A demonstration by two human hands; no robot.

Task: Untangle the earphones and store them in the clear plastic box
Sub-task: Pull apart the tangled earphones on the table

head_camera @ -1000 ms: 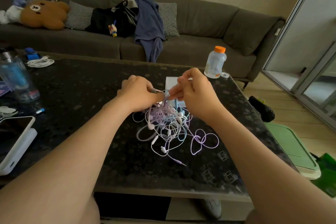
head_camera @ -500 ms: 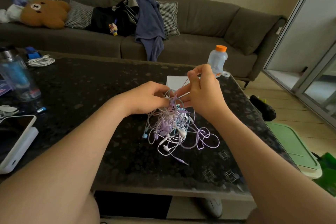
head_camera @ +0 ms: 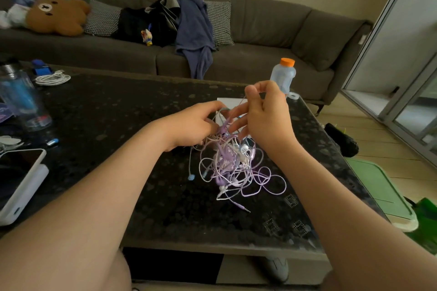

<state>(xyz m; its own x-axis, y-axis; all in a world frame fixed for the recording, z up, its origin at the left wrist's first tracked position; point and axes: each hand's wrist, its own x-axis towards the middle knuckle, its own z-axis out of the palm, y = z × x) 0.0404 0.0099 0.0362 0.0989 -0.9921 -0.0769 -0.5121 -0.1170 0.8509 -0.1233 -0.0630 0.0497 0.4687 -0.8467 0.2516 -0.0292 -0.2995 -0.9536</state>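
A tangled bundle of purple, white and pale blue earphones [head_camera: 234, 168] hangs over the dark stone table [head_camera: 118, 111], its lower loops and a jack plug lying on the surface. My left hand [head_camera: 191, 125] grips the top of the knot from the left. My right hand [head_camera: 264, 116] is raised to the right of it and pinches a thin cable between thumb and forefinger, drawing it upward. The clear plastic box [head_camera: 230, 103] lies just behind both hands, mostly hidden by them.
A small bottle with an orange cap [head_camera: 283, 75] stands at the table's far right. A phone [head_camera: 19, 179], a blue water bottle [head_camera: 21, 99] and a coiled white cable [head_camera: 53, 78] sit on the left. Behind runs a grey sofa [head_camera: 260, 30].
My right hand has risen and moved away, pulling one cable up out of the knot. The bundle has lifted and drawn together under my left hand.
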